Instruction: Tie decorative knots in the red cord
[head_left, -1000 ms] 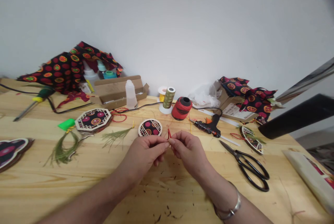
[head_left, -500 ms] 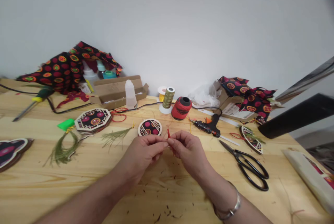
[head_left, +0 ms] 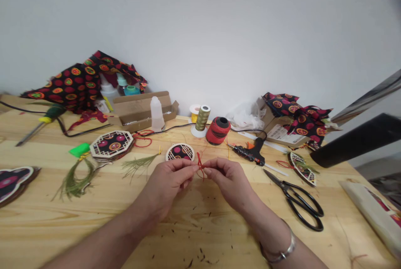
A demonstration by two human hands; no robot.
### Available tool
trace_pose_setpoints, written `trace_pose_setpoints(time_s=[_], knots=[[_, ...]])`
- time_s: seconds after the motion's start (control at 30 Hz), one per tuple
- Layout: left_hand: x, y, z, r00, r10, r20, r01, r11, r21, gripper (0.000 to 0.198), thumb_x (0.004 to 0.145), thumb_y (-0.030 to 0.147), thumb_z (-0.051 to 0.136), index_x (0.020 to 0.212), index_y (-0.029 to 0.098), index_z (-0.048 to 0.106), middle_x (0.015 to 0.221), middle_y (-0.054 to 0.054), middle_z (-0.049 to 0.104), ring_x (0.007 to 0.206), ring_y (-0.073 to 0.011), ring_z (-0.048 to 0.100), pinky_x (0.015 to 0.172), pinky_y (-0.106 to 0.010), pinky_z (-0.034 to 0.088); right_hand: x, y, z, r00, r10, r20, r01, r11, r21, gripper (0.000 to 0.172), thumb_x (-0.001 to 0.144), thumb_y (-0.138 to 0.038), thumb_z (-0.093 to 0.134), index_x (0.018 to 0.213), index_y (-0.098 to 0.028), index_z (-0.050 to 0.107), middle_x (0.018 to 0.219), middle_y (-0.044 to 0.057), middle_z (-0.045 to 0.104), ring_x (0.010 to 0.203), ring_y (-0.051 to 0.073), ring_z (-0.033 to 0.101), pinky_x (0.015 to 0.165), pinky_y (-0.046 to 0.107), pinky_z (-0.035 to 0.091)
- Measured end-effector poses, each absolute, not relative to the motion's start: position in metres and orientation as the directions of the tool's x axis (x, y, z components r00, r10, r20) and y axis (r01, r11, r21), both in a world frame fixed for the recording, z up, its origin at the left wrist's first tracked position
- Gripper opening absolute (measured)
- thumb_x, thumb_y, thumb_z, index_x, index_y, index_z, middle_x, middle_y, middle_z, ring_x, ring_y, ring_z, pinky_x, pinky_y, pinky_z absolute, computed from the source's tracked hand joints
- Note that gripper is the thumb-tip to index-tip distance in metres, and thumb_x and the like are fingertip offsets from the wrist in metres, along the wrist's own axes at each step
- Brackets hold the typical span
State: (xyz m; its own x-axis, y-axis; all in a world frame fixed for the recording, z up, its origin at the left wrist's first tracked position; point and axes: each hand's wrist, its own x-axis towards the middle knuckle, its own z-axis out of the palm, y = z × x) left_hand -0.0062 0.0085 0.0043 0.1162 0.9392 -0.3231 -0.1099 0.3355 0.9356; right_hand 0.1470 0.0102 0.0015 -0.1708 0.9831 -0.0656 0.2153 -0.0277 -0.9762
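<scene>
Between my fingertips a thin red cord (head_left: 200,162) is stretched, with a small loop or crossing in the gap. My left hand (head_left: 175,177) pinches it from the left side. From the right, thumb and index finger of my right hand (head_left: 226,177) pinch it too; a silver bracelet sits on that wrist. Just behind my left fingers lies a round wooden-framed ornament (head_left: 180,152) with dark patterned fabric. A spool of red thread (head_left: 218,130) stands behind my right hand, beside a spool of olive thread (head_left: 203,118).
Black-handled scissors (head_left: 300,202) and a glue gun (head_left: 250,152) lie to the right. On the left are an octagonal ornament (head_left: 112,143), a green tassel (head_left: 77,177) and a screwdriver (head_left: 40,123). A cardboard box (head_left: 140,112) and plastic bottle (head_left: 157,114) stand at the back. Dark scraps dot the wood.
My hands have drawn slightly apart, from fingertips touching to a small gap. More of the red cord now shows between them, with its loop visible.
</scene>
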Motion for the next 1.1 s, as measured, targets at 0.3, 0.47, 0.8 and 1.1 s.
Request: trace_pose_setpoints(time_s=[0.3, 0.47, 0.8, 1.1], knots=[[-0.005, 0.01, 0.007, 0.091, 0.949, -0.301, -0.144, 0.311, 0.939, 0.015, 0.065, 0.03, 0.068, 0.065, 0.015, 0.067, 0.046, 0.006, 0.046, 0.044, -0.006, 0.033, 0.042, -0.019, 0.022, 0.144, 0.0, 0.006, -0.056, 0.982, 0.181, 0.459, 0.186, -0.869, 0.015, 0.078, -0.028, 0.056, 0.067, -0.017, 0.059, 0.059, 0.0, 0.056, 0.054, 0.011, 0.046, 0.051, 0.023, 0.036], [-0.004, 0.009, 0.008, 0.115, 0.938, -0.328, -0.169, 0.344, 0.924, 0.015, 0.065, 0.029, 0.069, 0.066, 0.014, 0.068, 0.052, 0.003, 0.054, 0.045, -0.0053, 0.033, 0.043, -0.018, 0.023, 0.14, -0.009, 0.002, -0.177, 0.904, 0.389, 0.644, 0.405, -0.649, 0.014, 0.083, -0.026, 0.052, 0.075, -0.018, 0.06, 0.066, 0.002, 0.061, 0.057, 0.012, 0.05, 0.055, 0.024, 0.036], [-0.005, 0.011, 0.006, 0.146, 0.906, -0.397, -0.286, 0.423, 0.86, 0.011, 0.062, 0.023, 0.071, 0.063, 0.013, 0.068, 0.05, 0.004, 0.052, 0.043, -0.0037, 0.033, 0.041, -0.016, 0.022, 0.14, -0.015, -0.002, -0.596, 0.62, 0.511, 0.758, 0.645, 0.101, 0.011, 0.084, -0.011, 0.044, 0.081, -0.016, 0.054, 0.065, 0.003, 0.053, 0.058, 0.016, 0.045, 0.053, 0.031, 0.03], [-0.007, 0.01, 0.002, 0.239, 0.844, -0.481, -0.395, 0.537, 0.746, 0.012, 0.06, 0.021, 0.073, 0.063, 0.012, 0.065, 0.055, 0.002, 0.058, 0.042, -0.0023, 0.035, 0.04, -0.014, 0.024, 0.136, -0.02, 0.003, -0.708, 0.529, 0.468, 0.672, 0.709, 0.216, 0.02, 0.083, -0.007, 0.036, 0.078, -0.015, 0.053, 0.064, 0.004, 0.051, 0.054, 0.016, 0.044, 0.048, 0.032, 0.027]])
